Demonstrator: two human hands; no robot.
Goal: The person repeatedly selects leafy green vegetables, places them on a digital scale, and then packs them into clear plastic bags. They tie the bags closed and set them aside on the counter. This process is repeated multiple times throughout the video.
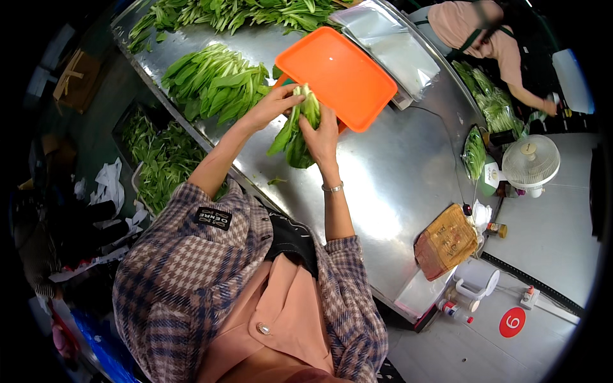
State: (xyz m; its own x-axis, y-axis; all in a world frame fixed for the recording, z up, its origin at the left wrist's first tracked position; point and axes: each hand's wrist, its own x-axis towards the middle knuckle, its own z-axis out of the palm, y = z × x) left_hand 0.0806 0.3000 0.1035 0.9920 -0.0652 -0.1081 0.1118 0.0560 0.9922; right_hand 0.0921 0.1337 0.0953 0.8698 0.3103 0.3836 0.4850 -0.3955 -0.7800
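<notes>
Both hands hold a small bunch of leafy greens [295, 142], its pale stalk ends up and its leaves hanging down. My left hand [275, 107] has its thumb and fingers at the stalk ends. From the other side, my right hand [322, 136] wraps the bunch lower down, with a bracelet on that wrist. Just beyond the hands is a shallow orange plastic tray [337, 79] with nothing on it; what supports it is mostly hidden. A heap of similar greens [215, 84] lies left of the tray on the metal table [383, 177].
More greens [239, 14] line the table's far edge. Clear plastic bags [392, 52] are stacked behind the tray. A crate of greens [163, 153] stands below the table's left edge. To the right are a stained cloth [446, 242], a fan [530, 158] and another person [479, 38].
</notes>
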